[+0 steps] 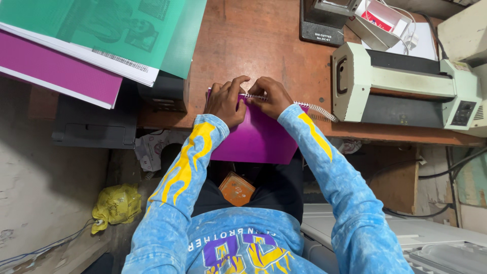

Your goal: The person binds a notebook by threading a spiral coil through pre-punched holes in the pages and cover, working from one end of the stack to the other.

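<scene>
On the brown wooden desk (264,45), a cream laminating machine (406,86) stands at the right and a stack of green and magenta covers (91,45) overhangs the left corner. At the near edge lies a magenta booklet (258,139), half off the desk toward the lap. The left hand (227,104) presses flat on its top corner, fingers curled at the spine. The right hand (272,96) pinches the white spiral coil (314,108), which trails right beyond the cover.
</scene>
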